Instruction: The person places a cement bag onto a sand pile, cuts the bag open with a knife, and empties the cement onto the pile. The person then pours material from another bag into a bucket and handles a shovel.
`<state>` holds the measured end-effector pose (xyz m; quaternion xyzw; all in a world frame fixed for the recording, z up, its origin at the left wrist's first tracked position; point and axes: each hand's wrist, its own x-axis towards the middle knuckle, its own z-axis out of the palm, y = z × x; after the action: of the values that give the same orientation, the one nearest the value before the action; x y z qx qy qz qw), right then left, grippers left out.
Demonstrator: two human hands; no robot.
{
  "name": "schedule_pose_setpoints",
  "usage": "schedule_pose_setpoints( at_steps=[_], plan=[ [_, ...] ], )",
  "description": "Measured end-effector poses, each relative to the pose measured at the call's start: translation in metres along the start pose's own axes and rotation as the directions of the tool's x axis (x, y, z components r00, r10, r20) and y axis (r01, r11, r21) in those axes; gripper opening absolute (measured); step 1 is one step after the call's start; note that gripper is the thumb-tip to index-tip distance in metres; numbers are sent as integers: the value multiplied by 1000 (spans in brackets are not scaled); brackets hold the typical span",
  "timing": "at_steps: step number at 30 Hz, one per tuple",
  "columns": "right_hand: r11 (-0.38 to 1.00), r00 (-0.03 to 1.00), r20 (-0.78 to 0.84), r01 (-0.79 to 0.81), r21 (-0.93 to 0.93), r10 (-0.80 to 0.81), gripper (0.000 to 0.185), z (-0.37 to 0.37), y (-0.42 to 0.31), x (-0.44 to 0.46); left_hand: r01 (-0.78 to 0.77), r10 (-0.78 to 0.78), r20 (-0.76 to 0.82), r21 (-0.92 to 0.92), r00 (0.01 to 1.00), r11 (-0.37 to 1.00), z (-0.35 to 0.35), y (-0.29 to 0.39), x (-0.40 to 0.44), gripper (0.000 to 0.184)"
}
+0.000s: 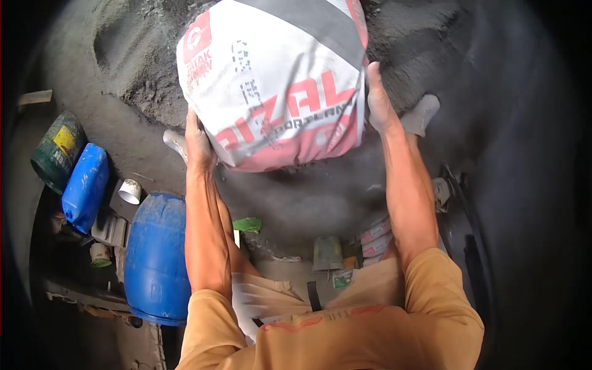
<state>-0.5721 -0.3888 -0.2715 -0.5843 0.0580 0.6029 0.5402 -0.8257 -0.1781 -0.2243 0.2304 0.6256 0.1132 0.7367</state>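
Note:
A large white cement bag (277, 80), with red and grey printing reading partly "RIZAL" and "PORTLAND", is in front of me between my hands. My left hand (198, 143) grips its lower left side; most of the fingers are hidden behind the bag. On the other side, my right hand (381, 102) presses against the bag's right edge with the thumb pointing up and the fingers largely out of sight. Grey powder (139, 61) is heaped behind the bag, and whether the bag touches it I cannot tell.
On the left are a blue drum (157, 259), a blue jerrycan (86, 185), a dark green bucket (58, 151) and a white cup (130, 191). Several stacked bags (376, 239) and a greenish container (327, 253) stand near my legs. A dark bar (472, 228) lies at right.

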Motion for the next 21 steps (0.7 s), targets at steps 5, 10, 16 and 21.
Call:
schedule_pose_setpoints(
  at_steps=[5,10,16,21],
  plan=[
    [672,973,215,217,-709,-87,98,-39,31,-49,30,-96,180,336,979,942,-73,-29,-16,68],
    [611,956,288,202,-765,45,104,-19,16,-19,-160,-122,233,890,965,428,-33,-29,-29,75],
    [590,942,95,-120,-798,321,83,-36,33,8,-314,-118,362,901,925,301,-80,-66,38,69],
    [722,993,115,56,-689,33,78,-44,70,-8,-286,-51,368,796,928,534,-54,-56,9,61]
  ],
)
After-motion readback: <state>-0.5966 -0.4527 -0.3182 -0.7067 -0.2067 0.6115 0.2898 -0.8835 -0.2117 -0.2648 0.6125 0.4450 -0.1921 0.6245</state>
